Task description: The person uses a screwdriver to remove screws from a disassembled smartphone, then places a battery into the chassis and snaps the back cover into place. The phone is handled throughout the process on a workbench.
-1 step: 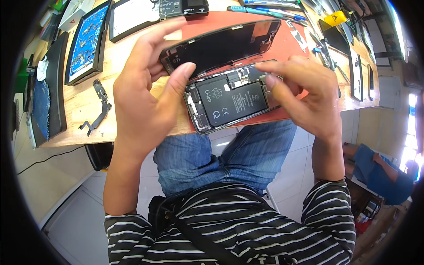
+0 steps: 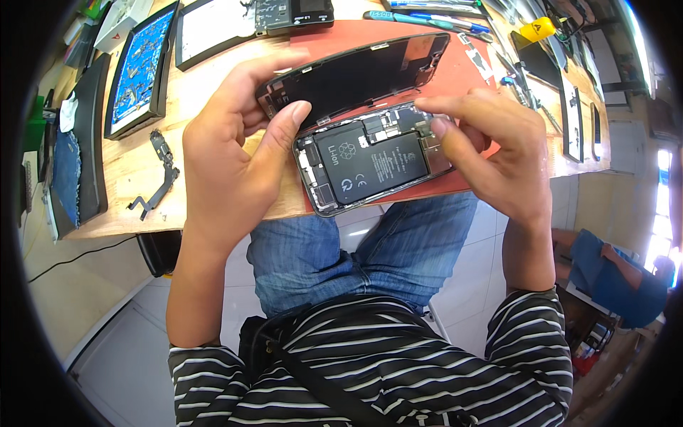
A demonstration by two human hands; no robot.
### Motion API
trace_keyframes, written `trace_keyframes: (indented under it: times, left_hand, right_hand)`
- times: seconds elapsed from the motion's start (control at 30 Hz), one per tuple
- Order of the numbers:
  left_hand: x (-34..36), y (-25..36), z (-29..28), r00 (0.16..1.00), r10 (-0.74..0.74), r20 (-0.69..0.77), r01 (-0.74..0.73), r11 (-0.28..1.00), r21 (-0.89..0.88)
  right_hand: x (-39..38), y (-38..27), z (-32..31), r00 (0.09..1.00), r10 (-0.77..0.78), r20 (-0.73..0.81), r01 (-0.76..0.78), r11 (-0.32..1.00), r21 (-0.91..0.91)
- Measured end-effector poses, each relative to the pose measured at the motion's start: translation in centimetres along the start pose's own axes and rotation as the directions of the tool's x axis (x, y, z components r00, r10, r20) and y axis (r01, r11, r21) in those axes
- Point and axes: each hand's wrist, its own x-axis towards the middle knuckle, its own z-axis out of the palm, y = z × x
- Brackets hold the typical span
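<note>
An opened smartphone lies in front of me, its battery (image 2: 373,160) and circuit parts bare in the phone body (image 2: 326,202). The dark screen panel (image 2: 356,78) stands tilted up along the body's far long edge. My left hand (image 2: 235,149) grips the panel's left end, thumb on its inner face and fingers behind. At the body's right end is my right hand (image 2: 498,142), fingers curled. Its index fingertip and thumb are close together over the small parts there; whatever lies between them is too small or hidden to make out.
A red mat (image 2: 334,35) lies under the phone on the wooden table. To the left are a loose flex cable part (image 2: 165,167) and a blue tray (image 2: 144,67) of small parts. Pens (image 2: 427,21), tweezers and a yellow bottle (image 2: 537,30) are at the far right.
The phone body and screen panel have shifted very slightly left. My right index finger and thumb have moved a touch at the body's right end; my left hand keeps its grip.
</note>
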Motion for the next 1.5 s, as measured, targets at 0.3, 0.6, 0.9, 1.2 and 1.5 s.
trace_keyframes:
  times: [0.3, 0.6, 0.9, 1.2, 1.5]
  left_hand:
    - [-1.1, -1.4, 1.4, 0.962, 0.229, -0.148, -0.213, 0.971, 0.111]
    - [-1.3, -1.7, 1.7, 0.942, 0.303, -0.147, -0.290, 0.951, 0.106]
    - [-1.4, -1.9, 1.7, 0.953, 0.264, -0.146, -0.262, 0.965, 0.034]
    - [-1.3, -1.9, 1.6, 0.954, 0.273, -0.125, -0.270, 0.962, 0.042]
    - [-1.3, -1.9, 1.6, 0.956, 0.267, -0.121, -0.267, 0.964, 0.015]
  right_hand:
    - [-1.1, -0.8, 0.4, 0.999, -0.049, 0.013, 0.049, 0.998, -0.027]
    - [-0.8, -0.6, 0.8, 0.991, -0.103, 0.082, 0.110, 0.990, -0.086]
    - [-0.9, -0.4, 1.0, 0.982, -0.075, 0.173, 0.097, 0.988, -0.123]
    - [-0.7, -0.2, 0.9, 0.978, -0.062, 0.197, 0.087, 0.989, -0.119]
    - [-0.5, 0.0, 0.9, 0.977, -0.034, 0.209, 0.045, 0.998, -0.048]
